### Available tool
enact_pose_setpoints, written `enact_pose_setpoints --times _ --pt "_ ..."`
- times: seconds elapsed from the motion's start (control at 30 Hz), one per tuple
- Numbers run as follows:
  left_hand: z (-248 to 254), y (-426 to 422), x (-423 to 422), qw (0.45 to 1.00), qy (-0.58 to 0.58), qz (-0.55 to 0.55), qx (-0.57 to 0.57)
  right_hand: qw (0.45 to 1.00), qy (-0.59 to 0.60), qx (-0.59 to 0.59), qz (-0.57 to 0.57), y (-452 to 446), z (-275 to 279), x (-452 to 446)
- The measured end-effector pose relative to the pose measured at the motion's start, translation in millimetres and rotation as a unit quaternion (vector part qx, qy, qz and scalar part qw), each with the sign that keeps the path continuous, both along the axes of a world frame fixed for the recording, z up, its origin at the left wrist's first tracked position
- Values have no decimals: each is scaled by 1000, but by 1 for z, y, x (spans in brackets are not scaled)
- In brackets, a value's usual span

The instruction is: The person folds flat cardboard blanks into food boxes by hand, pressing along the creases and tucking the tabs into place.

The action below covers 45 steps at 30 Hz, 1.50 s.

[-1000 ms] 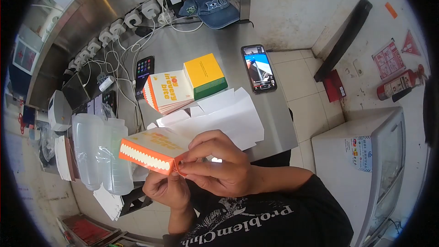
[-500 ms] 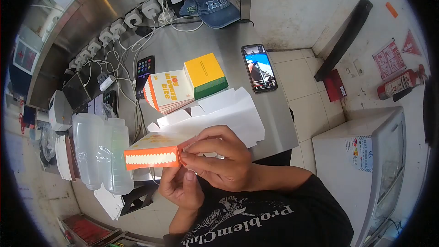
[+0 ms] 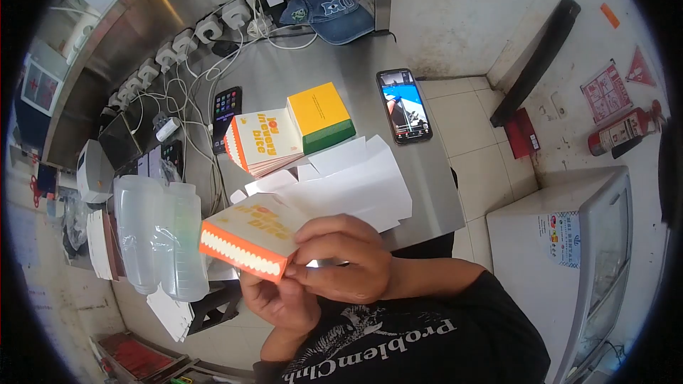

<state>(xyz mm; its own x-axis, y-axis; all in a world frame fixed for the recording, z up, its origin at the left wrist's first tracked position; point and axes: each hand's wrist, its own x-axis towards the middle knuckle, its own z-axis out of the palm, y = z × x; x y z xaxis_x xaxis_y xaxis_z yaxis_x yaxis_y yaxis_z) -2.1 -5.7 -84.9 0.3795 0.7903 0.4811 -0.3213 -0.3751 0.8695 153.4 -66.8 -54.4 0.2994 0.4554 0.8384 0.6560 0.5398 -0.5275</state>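
Note:
A small cream and orange carton point(image 3: 260, 224) with yellow lettering and a white zigzag band is held above the table's front edge. My right hand point(image 3: 341, 256) is closed on its near right end, fingers pinching the corner. From below, my left hand point(image 3: 284, 306) grips the same end, its fingers partly hidden by the carton. Behind it on the steel table lies an unfolded white cardboard blank point(image 3: 363, 185). Further back are a stack of flat printed cartons point(image 3: 267, 139) and, touching it, a yellow and green carton point(image 3: 320, 117).
A lit phone point(image 3: 403, 107) lies at the table's right, another phone point(image 3: 226, 117) left of the stack. Chargers and white cables point(image 3: 192, 75) run along the back wall beside a blue cap point(image 3: 331, 14). Clear plastic bottles point(image 3: 181, 242) stand at left; a white chest freezer point(image 3: 526, 242) is at right.
The carton has turned and tilted, so more of its lettered face shows and its orange side slants down to the right. Both hands stay on its end, the right one slightly lower.

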Motion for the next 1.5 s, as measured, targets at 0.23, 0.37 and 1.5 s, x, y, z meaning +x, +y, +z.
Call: enact_pose_setpoints --times 0.23,0.37,1.5 --pt "14 11 -4 997 -2 68 34 997 16 7 75 5 -3 5" --pt "18 23 4 961 138 27 239 991 93 -39 90 2 9 14" --pt "-1 16 -15 995 81 49 -13 994 -94 -53 -13 -2 -11 14"
